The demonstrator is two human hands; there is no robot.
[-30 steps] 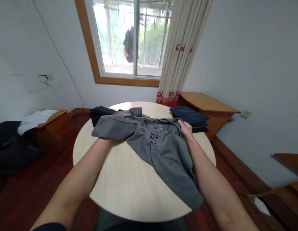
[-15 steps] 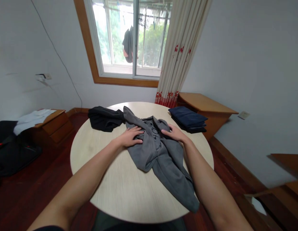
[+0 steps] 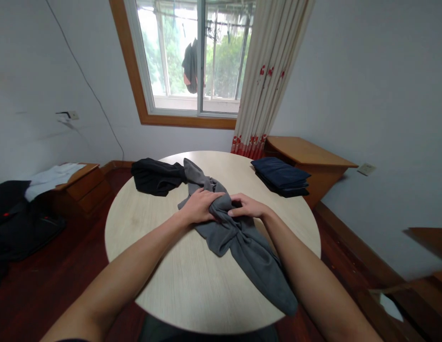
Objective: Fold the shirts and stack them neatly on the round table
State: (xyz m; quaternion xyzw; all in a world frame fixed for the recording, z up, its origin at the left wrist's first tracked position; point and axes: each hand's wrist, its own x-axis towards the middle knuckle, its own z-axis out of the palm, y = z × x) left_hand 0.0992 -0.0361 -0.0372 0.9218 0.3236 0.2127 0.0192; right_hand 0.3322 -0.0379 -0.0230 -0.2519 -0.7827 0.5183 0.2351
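Note:
A grey sweatshirt (image 3: 221, 237) lies bunched across the middle of the round table, one long sleeve stretching down to the near right edge. My left hand (image 3: 200, 205) is closed on its gathered cloth from the left, thumb tucked under a fold. From the right, my right hand (image 3: 247, 207) grips the same bunch with bent fingers, some of them hidden in the cloth. Both hands are close together. Touching or almost touching the sweatshirt's far end is a crumpled black garment (image 3: 157, 176) at the back left.
A folded stack of dark blue and black clothes (image 3: 281, 175) sits at the table's (image 3: 185, 285) back right. Behind it stands a wooden desk (image 3: 310, 152) by the curtain (image 3: 264, 85). White cloth lies on a low wooden cabinet (image 3: 87, 190) at left, with a black bag (image 3: 28, 232) nearby.
My hands have come together over the sweatshirt, drawing its sides inward. The printed lettering that showed between them is now covered by folds. The other clothes stay put.

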